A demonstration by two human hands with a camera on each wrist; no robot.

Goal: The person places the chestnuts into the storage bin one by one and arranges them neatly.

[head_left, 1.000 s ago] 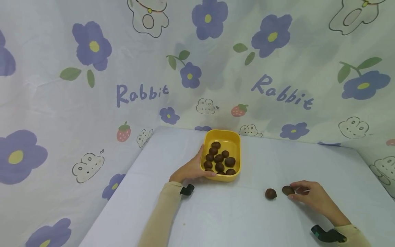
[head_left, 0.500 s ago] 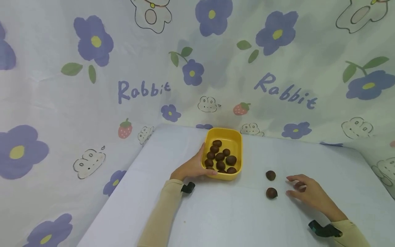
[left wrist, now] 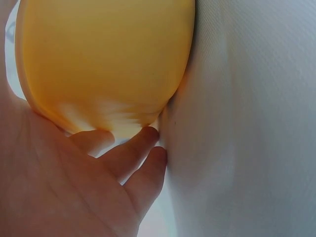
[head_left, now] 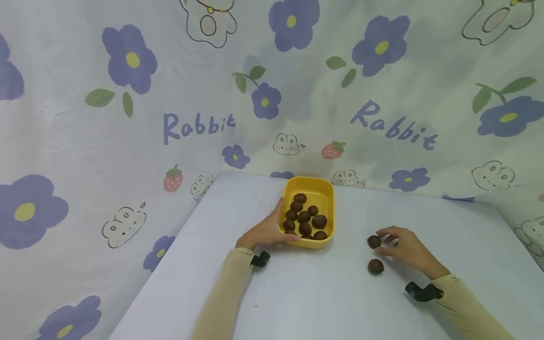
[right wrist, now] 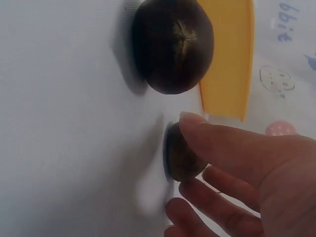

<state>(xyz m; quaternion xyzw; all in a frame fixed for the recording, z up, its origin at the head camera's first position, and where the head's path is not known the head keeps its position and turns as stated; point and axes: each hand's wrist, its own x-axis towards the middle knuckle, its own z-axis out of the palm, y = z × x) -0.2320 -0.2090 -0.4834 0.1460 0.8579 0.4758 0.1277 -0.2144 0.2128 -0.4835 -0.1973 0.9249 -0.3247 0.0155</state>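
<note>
My left hand (head_left: pixel 265 231) grips a yellow plastic box (head_left: pixel 312 244) by its near left corner, thumb along the front rim. In the left wrist view, curled fingers (left wrist: pixel 133 153) lie against the box wall, low by the table. Several brown chestnuts (head_left: pixel 319 221) sit in the box. To its right, my right hand (head_left: pixel 405 248) pinches a chestnut (head_left: pixel 373 242) between thumb and fingers at the tabletop. The right wrist view shows that chestnut (right wrist: pixel 182 155) partly covered by the thumb. Another chestnut (head_left: pixel 376 267) lies just nearer, apart from the hand.
The table has a white cover (head_left: pixel 318 297). Behind it and at the left hangs a pale cloth (head_left: pixel 127 151) printed with purple flowers, rabbits and strawberries. Each wrist wears a small black camera mount, such as the right one (head_left: pixel 422 292).
A chestnut that my right hand held has come to lie farther left and back. The hand came off it with spread fingers, then moved left and took hold there. My left hand stays on the box.
</note>
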